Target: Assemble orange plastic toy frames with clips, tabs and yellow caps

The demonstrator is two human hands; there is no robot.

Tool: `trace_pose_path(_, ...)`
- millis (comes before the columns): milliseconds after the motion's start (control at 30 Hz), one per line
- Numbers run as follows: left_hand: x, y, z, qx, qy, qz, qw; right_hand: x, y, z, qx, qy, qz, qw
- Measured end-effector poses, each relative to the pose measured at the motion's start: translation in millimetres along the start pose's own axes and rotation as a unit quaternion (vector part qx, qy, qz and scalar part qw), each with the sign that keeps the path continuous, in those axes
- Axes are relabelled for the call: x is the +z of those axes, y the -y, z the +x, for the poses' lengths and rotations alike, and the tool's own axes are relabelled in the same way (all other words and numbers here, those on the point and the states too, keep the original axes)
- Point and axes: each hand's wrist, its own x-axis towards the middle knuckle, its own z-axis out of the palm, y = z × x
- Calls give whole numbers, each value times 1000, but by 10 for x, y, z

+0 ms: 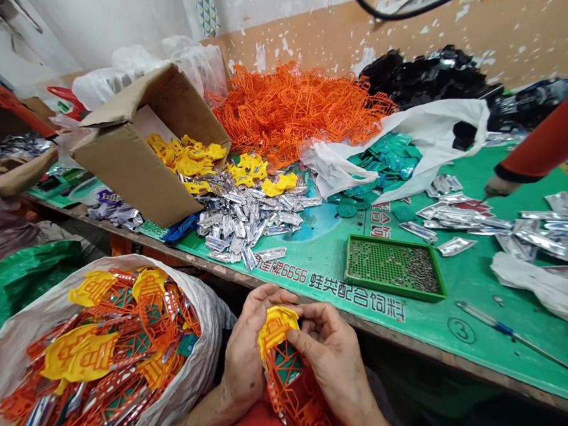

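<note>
From the head camera: a yellow-and-orange plastic lattice piece (277,349) sits between both hands, its yellow top pinched by the curled fingers (305,335) of the right hand (332,362) and pressed by the left hand (245,350). Just left, a white woven sack (209,306) holds similar pieces (92,355).
</note>
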Motion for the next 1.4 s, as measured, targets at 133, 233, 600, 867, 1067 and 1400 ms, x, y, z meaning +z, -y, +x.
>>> trace_pose_path(133,6,11,24,3,5,0,1000,-7,44,30,45,27,30,998)
trace_pose_path(233,20,19,37,11,11,5,1000,-16,61,35,64,42,29,997)
trace_pose_path(600,-143,-136,-23,-6,62,265,962,1,67,8,50,-4,42,998)
trace_pose_path(867,-178,-179,-47,14,78,324,943,-3,63,9,31,-1,26,999)
trace_pose_path(1067,-276,-106,-35,24,49,361,931,-9,72,13,39,-11,23,999)
trace_pose_path(1400,-163,-88,-85,28,12,303,952,-18,47,-5,20,2,38,999)
